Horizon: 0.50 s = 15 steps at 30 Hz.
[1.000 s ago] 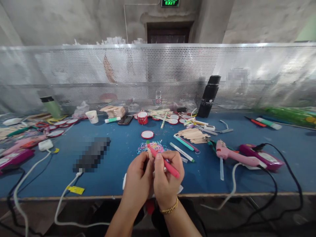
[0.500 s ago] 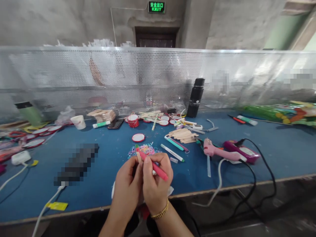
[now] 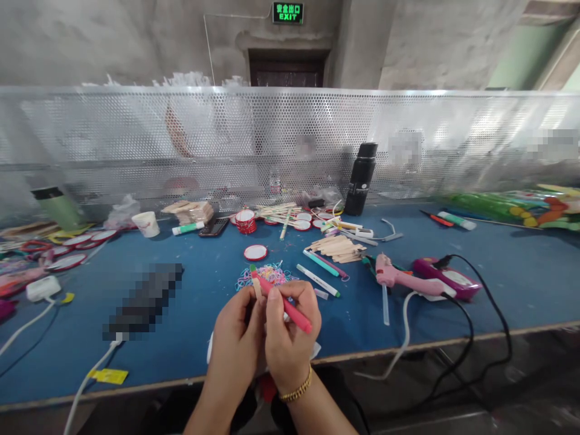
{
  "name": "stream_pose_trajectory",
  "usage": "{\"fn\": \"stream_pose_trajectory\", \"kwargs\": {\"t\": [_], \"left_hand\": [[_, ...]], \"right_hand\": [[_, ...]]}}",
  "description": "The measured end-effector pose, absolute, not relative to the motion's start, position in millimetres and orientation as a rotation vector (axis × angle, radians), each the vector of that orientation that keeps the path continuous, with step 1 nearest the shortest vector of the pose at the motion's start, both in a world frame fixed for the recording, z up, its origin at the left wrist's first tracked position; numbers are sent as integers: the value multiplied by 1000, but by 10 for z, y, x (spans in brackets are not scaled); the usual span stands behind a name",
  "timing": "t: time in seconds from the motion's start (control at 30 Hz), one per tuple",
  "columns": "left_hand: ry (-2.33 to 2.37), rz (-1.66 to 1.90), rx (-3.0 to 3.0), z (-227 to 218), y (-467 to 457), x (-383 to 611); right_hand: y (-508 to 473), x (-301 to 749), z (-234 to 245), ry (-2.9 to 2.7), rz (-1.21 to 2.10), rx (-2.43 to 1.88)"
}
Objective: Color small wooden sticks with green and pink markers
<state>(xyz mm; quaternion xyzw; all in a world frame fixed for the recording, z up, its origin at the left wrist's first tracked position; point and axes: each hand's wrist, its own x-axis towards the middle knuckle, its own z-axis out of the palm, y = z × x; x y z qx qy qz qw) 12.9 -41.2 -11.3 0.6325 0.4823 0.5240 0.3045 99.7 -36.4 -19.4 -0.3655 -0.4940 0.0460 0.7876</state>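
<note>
My left hand (image 3: 236, 335) is closed on a wooden craft stick (image 3: 257, 287), which points up and away from me; its far end looks green. A pinkish-red marker (image 3: 296, 314) lies in the grip of my right hand (image 3: 290, 341), with its front end against or right beside the stick. Whether the tip touches the wood is too small to tell. Just beyond both hands is a tangle of colourful thin loops (image 3: 272, 275). To the right lie a white marker (image 3: 318, 280), a teal marker (image 3: 321, 263) and a pile of craft sticks (image 3: 338, 248).
A pink glue gun (image 3: 403, 279) with cables rests on the right, beside a purple device (image 3: 466, 284). A black bottle (image 3: 360, 181) stands at the back against the perforated metal screen (image 3: 254, 139). On the left are a dark pixelated object (image 3: 145, 299) and a paper cup (image 3: 145, 225).
The whole view has shifted slightly, so everything sits a little further right. Both hands keep their grips on the stick and the marker, with hardly any movement between them.
</note>
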Motion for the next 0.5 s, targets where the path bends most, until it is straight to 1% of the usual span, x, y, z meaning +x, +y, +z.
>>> {"fn": "stream_pose_trajectory", "kwargs": {"t": [0.5], "left_hand": [[1296, 1375, 1703, -117, -427, 126]], "right_hand": [[-363, 999, -228, -1037, 129, -811]]}}
